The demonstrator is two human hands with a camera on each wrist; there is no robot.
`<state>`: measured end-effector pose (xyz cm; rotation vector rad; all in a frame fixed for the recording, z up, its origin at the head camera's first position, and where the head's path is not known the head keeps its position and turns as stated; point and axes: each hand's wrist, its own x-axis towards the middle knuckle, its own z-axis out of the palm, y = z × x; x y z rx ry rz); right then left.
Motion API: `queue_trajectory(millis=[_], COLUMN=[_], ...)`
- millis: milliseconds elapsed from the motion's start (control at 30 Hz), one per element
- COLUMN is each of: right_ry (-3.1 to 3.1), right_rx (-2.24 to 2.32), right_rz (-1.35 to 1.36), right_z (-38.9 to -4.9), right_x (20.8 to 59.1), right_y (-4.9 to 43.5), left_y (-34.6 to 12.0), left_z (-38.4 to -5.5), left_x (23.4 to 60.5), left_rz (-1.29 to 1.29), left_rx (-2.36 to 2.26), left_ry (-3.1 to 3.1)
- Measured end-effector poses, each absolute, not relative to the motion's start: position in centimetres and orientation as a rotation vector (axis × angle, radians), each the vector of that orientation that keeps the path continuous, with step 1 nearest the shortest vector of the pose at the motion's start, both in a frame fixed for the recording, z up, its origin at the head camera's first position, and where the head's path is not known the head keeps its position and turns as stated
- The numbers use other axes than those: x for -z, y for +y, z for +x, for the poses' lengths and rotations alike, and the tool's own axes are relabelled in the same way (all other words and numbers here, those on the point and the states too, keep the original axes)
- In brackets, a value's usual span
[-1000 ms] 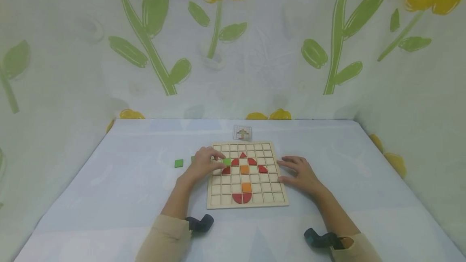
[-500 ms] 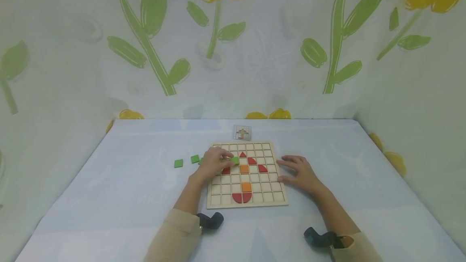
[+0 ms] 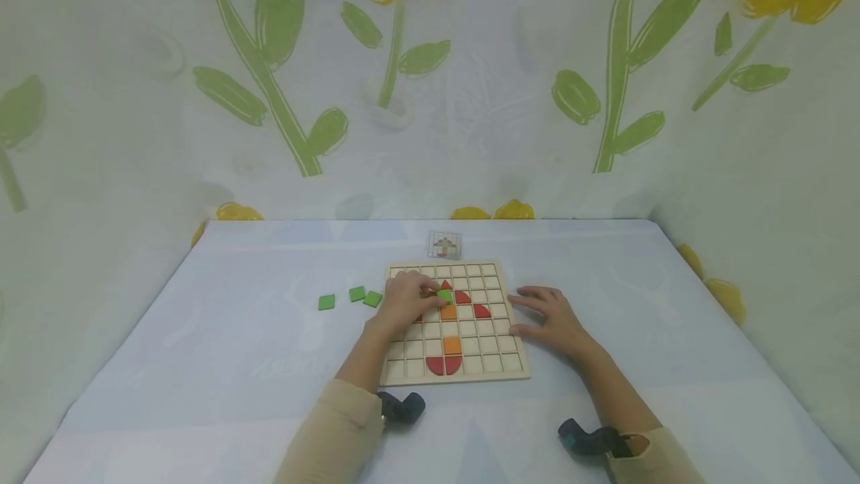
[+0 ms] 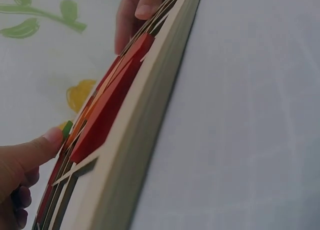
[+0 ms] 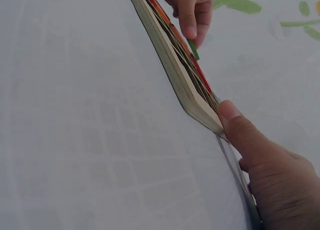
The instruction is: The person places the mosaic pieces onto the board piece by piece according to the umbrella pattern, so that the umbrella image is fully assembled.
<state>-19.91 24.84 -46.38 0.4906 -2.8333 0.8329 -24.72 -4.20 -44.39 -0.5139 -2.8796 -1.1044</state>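
My left hand (image 3: 405, 299) pinches a green square tile (image 3: 446, 296) between thumb and fingers, over the upper middle of a wooden grid board (image 3: 493, 364). In the right wrist view that tile (image 5: 193, 49) is tilted, one edge down at the board. Just behind it lies a red triangle (image 3: 446, 284), and in front an orange square (image 3: 448, 312). Red quarter-circle pieces (image 3: 481, 311) sit in cells nearby, some covered by the left hand. My right hand (image 3: 552, 321) rests at the board's right edge with fingers spread, its thumb (image 5: 231, 111) touching the rim.
Three green square tiles (image 3: 357, 293) lie on the table left of the board. A small pattern card (image 3: 444, 245) lies behind it. Toward the front of the board are another orange square (image 3: 452, 345) and two red quarter-circles (image 3: 435, 365). A flowered cloth (image 3: 497, 95) hangs behind.
My left hand has carried the green tile rightward across the board to the middle column, uncovering the green tiles on the table. My right hand has stayed at the board's edge.
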Motion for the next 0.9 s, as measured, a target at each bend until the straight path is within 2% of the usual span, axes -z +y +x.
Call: queue_trajectory(millis=[900], right_ry=[-2.818], right_rx=[-0.813], right_rz=[0.528], right_z=[-20.13], right_x=[46.40], right_y=[24.83], left_y=[-3.83], left_z=[-24.97], left_x=[44.66], left_rz=[-0.435], left_rx=[1.246], left_ry=[-2.894])
